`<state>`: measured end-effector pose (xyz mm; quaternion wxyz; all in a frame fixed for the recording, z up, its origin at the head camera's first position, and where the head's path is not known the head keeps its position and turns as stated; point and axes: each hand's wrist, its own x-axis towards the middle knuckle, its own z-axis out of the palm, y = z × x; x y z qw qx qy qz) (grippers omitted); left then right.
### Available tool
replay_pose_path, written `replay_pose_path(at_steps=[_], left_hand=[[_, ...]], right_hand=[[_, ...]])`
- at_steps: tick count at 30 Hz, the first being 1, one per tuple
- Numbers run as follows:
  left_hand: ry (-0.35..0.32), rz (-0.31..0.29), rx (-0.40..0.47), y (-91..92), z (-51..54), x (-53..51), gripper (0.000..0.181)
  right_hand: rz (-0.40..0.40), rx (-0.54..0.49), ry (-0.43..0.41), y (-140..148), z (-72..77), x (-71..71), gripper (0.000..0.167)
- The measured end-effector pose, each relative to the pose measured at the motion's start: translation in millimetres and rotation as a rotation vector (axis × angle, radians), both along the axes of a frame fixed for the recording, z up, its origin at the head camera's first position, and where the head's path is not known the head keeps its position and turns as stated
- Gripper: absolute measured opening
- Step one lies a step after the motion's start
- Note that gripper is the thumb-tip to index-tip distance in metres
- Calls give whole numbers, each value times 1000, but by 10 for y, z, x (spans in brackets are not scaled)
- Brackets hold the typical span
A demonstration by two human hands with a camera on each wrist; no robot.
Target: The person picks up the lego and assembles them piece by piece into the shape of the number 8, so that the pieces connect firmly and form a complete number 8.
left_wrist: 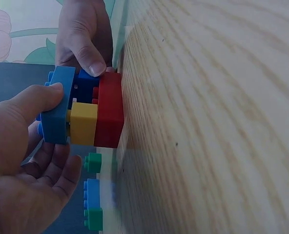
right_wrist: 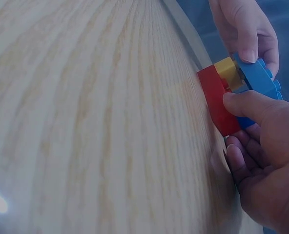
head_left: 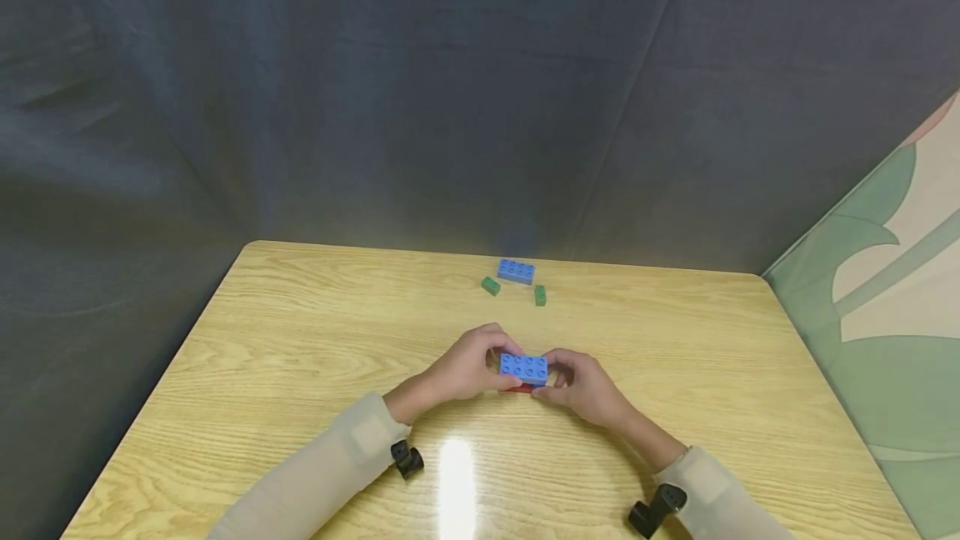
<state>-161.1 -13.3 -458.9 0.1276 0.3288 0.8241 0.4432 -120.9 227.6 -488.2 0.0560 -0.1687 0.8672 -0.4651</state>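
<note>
Hands (head_left: 467,365) (head_left: 592,390) pinch stacked bricks (head_left: 524,368) — left above, right seemingly lower.

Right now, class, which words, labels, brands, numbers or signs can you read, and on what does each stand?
None: no text can be read in any view.
Any marks on the top blue brick or black wrist devices would be too small to read.
The leaf print shows shapes, no lettering.

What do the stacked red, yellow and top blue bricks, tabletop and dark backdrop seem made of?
Red brick, yellow brick and top blue brick: likely hard plastic, smooth; crisp edges, moulded studs on the blue.
Tabletop: wood or wood-look laminate, glossy; grain and a bright reflection.
Dark backdrop: probably cloth, mostly matte; soft folds.
</note>
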Motion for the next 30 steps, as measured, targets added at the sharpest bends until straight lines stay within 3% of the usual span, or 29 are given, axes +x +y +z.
replay_pose_path(at_steps=[8, 30], left_hand=[[-5, 29, -22, 10, -20, 0, 28], [14, 12, -77, 40, 25, -30, 27]], right_hand=[[0, 0, -6, 1, -16, -7, 30], [9, -3, -22, 0, 6, -9, 30]])
